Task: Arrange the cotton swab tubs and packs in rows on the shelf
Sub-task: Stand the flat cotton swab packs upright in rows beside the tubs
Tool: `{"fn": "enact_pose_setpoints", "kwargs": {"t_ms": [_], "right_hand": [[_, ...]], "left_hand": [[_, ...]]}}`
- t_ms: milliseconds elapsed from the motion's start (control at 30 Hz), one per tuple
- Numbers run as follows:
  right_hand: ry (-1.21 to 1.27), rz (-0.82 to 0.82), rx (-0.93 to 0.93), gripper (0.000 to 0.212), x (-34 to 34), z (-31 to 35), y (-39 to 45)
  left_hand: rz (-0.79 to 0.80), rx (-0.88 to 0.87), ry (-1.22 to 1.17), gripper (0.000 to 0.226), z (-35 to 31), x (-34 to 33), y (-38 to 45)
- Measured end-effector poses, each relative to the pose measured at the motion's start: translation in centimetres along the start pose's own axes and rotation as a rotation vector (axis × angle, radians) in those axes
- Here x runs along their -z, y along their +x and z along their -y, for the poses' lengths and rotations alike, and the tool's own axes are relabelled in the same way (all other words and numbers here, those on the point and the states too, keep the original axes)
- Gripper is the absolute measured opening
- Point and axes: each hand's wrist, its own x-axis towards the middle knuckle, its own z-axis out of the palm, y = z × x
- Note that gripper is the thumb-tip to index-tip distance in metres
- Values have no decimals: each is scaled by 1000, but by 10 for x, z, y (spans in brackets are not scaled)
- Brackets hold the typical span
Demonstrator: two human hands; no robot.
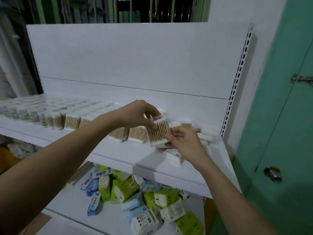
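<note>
While both hands pinch it, the clear swab pack [158, 133] shows wooden sticks — white cotton tips.

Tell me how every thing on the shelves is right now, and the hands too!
Held swab pack: tilted, gripped by both hands.
Left hand: pinches its top.
Right hand: holds its lower edge.
Row of swab packs: standing upright.
Loose packs: lying flat, unsorted.
Tissue packs: jumbled on the lower shelf.
Green door: closed.
</note>
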Motion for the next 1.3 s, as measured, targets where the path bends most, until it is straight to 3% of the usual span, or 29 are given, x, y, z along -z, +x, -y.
{"fn": "enact_pose_setpoints", "kwargs": {"t_ms": [100,167,333,500,700,1133,1300], "right_hand": [[-11,19,-134,16,-25,-13,6],[-202,84,-157,25,-42,-26,9],[-561,234,-67,37,-84,-40,9],[-773,206,52,34,-109,-54,15],[-674,95,17,27,-110,-61,16],[-744,25,-41,27,-118,-60,11],[-575,22,-86,22,-108,-34,15]], "left_hand": [[-37,13,69,29,20,5,-2],[-34,27,143,31,36,3,-1],[15,51,261,32,77,-13,2],[8,13,278,32,106,-26,8],[5,-38,265,36,127,-38,18],[46,-128,326,42,141,-39,21],[14,-207,250,52,137,-36,25]]}}
